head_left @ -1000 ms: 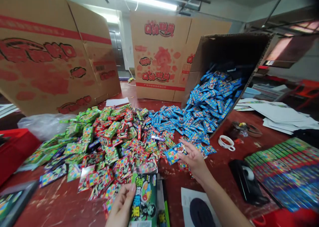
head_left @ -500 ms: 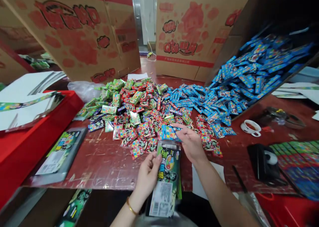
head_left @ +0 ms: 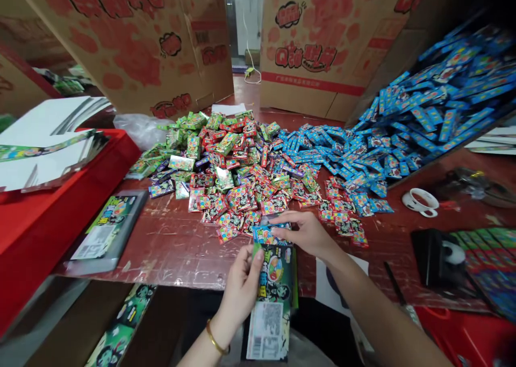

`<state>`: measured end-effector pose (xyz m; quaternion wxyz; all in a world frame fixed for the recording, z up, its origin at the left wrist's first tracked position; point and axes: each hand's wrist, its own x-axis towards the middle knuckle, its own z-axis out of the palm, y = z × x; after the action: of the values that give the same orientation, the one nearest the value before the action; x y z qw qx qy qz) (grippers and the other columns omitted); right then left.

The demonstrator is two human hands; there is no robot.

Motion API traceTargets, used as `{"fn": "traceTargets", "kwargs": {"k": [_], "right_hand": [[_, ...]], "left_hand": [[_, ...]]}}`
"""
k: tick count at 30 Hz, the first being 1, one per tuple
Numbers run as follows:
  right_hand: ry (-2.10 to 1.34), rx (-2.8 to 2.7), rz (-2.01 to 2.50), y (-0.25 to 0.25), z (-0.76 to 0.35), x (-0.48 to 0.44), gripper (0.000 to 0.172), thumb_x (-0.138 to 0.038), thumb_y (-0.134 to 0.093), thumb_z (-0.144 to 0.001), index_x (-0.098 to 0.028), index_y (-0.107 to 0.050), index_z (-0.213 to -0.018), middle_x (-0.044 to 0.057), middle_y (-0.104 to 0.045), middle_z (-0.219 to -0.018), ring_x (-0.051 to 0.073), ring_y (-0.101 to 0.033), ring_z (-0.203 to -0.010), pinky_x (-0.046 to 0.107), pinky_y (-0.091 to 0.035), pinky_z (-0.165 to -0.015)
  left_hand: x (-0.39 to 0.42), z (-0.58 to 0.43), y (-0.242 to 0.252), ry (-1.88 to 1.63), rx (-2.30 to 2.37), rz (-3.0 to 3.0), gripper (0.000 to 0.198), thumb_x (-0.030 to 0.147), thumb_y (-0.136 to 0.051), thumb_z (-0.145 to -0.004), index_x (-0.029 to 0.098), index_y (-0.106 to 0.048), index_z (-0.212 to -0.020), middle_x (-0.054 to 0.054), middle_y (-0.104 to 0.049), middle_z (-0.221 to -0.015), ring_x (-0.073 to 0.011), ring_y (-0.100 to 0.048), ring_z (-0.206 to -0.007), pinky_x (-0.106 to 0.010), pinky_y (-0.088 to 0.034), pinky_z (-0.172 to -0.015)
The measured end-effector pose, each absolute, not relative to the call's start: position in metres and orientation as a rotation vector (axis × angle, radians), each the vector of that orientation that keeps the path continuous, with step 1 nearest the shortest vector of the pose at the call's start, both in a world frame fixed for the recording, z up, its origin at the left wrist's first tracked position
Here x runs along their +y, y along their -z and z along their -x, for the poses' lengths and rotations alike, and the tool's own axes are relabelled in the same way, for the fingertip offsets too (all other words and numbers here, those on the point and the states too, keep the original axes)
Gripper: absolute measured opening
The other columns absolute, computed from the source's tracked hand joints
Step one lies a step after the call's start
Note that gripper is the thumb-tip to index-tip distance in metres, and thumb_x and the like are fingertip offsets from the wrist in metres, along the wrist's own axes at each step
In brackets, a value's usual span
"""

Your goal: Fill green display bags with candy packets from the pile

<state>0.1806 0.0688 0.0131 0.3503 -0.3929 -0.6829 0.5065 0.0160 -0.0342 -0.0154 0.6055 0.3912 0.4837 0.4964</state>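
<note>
My left hand (head_left: 245, 275) is closed on the upper left edge of a dark green printed pouch (head_left: 271, 302), with a barcode label on its lower half. At the pouch's top edge my right hand (head_left: 308, 231) pinches a blue candy packet (head_left: 271, 234); its fingers lie over the packet's right part. The packet overlaps the pouch's mouth, and I cannot tell how much of it is inside. Just beyond the hands lies a heap of small red and green candy packets (head_left: 242, 198), joined on the right by many blue packets (head_left: 322, 146).
A cardboard box (head_left: 314, 101) stands behind the heap, another (head_left: 137, 66) at left. Blue packets spill from a tipped box at right. A red tray (head_left: 76, 195) holds white cards; a pouch stack (head_left: 108, 232) lies beside it. A white cup (head_left: 420, 201) and black tape dispenser (head_left: 437, 262) stand right.
The right hand has brought the blue packet down against the pouch's top edge. The left hand keeps its hold on the pouch. The camera view has shifted slightly.
</note>
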Motion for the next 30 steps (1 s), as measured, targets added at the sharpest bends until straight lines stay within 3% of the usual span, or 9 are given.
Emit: {"fn": "traceTargets", "kwargs": {"k": [6,9,11,17,21,23,27,30], "right_hand": [[-1.374,-1.674,0.967,0.008,-0.174,0.05,0.021,-0.032,-0.074,-0.07,-0.024,-0.073,-0.09,0.007,-0.063,-0.107,0.022,-0.058,-0.104,0.037,-0.045,-0.092],[-1.471,-1.464,0.994,0.02,-0.168,0.029,0.029,-0.033,-0.073,-0.071,-0.024,-0.069,-0.098,0.006,-0.065,-0.105,0.021,-0.061,-0.1,0.036,-0.048,-0.091],[-1.471,-1.404,1.025,0.022,-0.164,0.018,0.026,-0.033,-0.07,-0.075,-0.024,-0.068,-0.099,0.005,-0.067,-0.1,0.02,-0.063,-0.094,0.035,-0.05,-0.086],[-1.244,-1.569,0.928,0.01,-0.155,0.001,0.011,-0.024,-0.061,-0.082,-0.024,-0.071,-0.088,0.006,-0.066,-0.09,0.02,-0.062,-0.088,0.034,-0.051,-0.08],[-1.187,-1.365,0.999,0.014,-0.149,-0.013,0.021,-0.024,-0.061,-0.082,-0.025,-0.065,-0.103,0.007,-0.061,-0.113,0.021,-0.061,-0.098,0.034,-0.049,-0.086],[-1.209,-1.166,1.068,0.018,-0.144,-0.021,0.027,-0.026,-0.063,-0.081,-0.024,-0.06,-0.107,0.007,-0.062,-0.112,0.02,-0.063,-0.094,0.033,-0.051,-0.082],[-1.191,-1.17,1.06,0.022,-0.136,-0.026,0.005,-0.026,-0.061,-0.082,-0.021,-0.063,-0.082,0.005,-0.067,-0.084,0.019,-0.064,-0.082,0.031,-0.052,-0.077],[-1.063,-1.208,1.023,0.019,-0.136,-0.025,0.007,-0.023,-0.059,-0.082,-0.021,-0.064,-0.085,0.006,-0.068,-0.09,0.02,-0.064,-0.088,0.032,-0.051,-0.082]], "left_hand": [[-0.038,-0.016,0.015,-1.247,1.181,-0.866,0.04,0.039,-0.048,-0.09,0.025,-0.036,-0.125,-0.005,-0.065,-0.101,-0.0193,-0.062,-0.092,-0.031,-0.049,-0.078],[-0.041,-0.011,0.016,-1.247,1.269,-0.98,0.045,0.038,-0.048,-0.09,0.027,-0.033,-0.131,-0.007,-0.057,-0.121,-0.0205,-0.057,-0.106,-0.034,-0.045,-0.091],[-0.043,-0.008,0.014,-1.22,1.248,-1.003,0.044,0.037,-0.049,-0.089,0.026,-0.035,-0.129,-0.008,-0.057,-0.12,-0.0212,-0.057,-0.104,-0.034,-0.047,-0.088],[-0.05,-0.002,0.006,-1.154,1.284,-1.062,0.027,0.035,-0.054,-0.087,0.024,-0.044,-0.109,-0.002,-0.061,-0.089,-0.0165,-0.059,-0.076,-0.025,-0.049,-0.067],[-0.054,0.0,0.008,-1.139,1.359,-1.129,0.02,0.036,-0.052,-0.088,0.025,-0.045,-0.104,0.002,-0.057,-0.082,-0.0141,-0.056,-0.07,-0.023,-0.047,-0.062],[-0.054,0.0,0.01,-1.124,1.381,-1.15,0.02,0.036,-0.05,-0.089,0.026,-0.044,-0.105,0.003,-0.056,-0.079,-0.0137,-0.056,-0.069,-0.023,-0.048,-0.063],[-0.047,0.0,0.016,-1.191,1.44,-1.349,0.014,0.031,-0.05,-0.089,0.024,-0.05,-0.1,-0.001,-0.057,-0.091,-0.0164,-0.058,-0.086,-0.027,-0.047,-0.078],[-0.039,-0.004,0.016,-1.391,1.366,-1.49,0.007,0.024,-0.056,-0.085,0.022,-0.053,-0.092,-0.005,-0.057,-0.104,-0.0195,-0.054,-0.104,-0.032,-0.043,-0.09]]}}
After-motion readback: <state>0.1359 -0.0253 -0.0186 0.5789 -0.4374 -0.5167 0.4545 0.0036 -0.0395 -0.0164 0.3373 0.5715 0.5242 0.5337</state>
